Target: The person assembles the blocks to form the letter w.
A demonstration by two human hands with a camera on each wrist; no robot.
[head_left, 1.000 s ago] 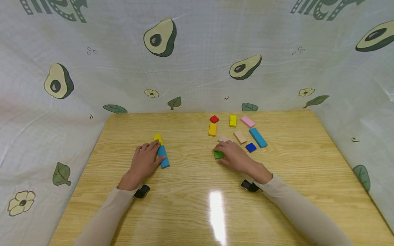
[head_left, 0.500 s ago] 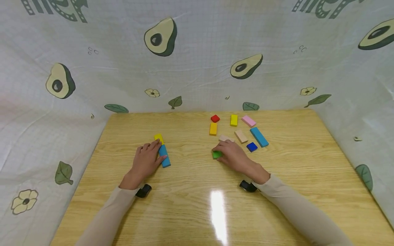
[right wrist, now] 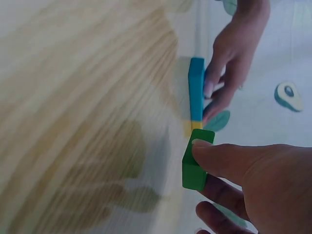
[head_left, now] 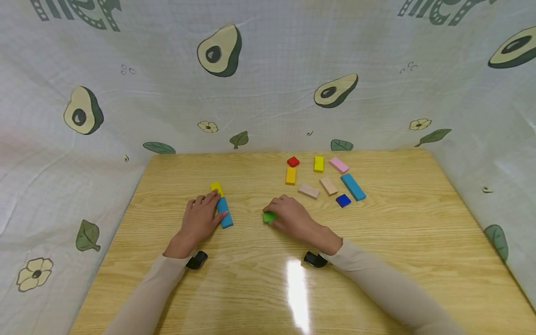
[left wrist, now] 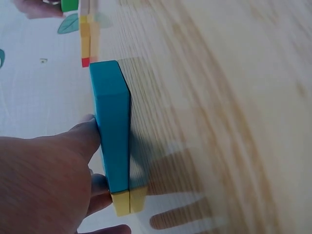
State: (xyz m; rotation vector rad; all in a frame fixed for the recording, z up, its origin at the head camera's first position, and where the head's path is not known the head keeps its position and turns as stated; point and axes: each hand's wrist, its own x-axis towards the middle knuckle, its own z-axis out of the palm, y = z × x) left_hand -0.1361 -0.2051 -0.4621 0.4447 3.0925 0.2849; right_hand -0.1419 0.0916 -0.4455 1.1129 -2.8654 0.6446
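Note:
A green block (right wrist: pixel 196 163) is pinched between the thumb and fingers of my right hand (head_left: pixel 291 216), over the middle of the table. On the left, a blue block (head_left: pixel 224 213) and a yellow block (head_left: pixel 216 188) lie end to end in one line. My left hand (head_left: pixel 199 217) rests against this pair: its thumb touches the blue block, and its fingertips reach to where the two blocks meet. From the left wrist view, the blue block (left wrist: pixel 113 129) stands nearest, with the yellow block's end (left wrist: pixel 120 202) beyond it, partly hidden by the hand.
Several loose blocks lie back right: red (head_left: pixel 293 161), orange (head_left: pixel 291 176), yellow (head_left: pixel 318 164), pink (head_left: pixel 338 165), two beige ones (head_left: pixel 309 190), a long blue (head_left: pixel 353 186) and a small dark blue (head_left: pixel 343 200). A patterned cloth (head_left: pixel 268 93) hangs around the wooden table (head_left: pixel 251 288).
My right hand has carried the green block leftward, away from the loose blocks, uncovering a beige block. The left hand stays on the blue and yellow pair.

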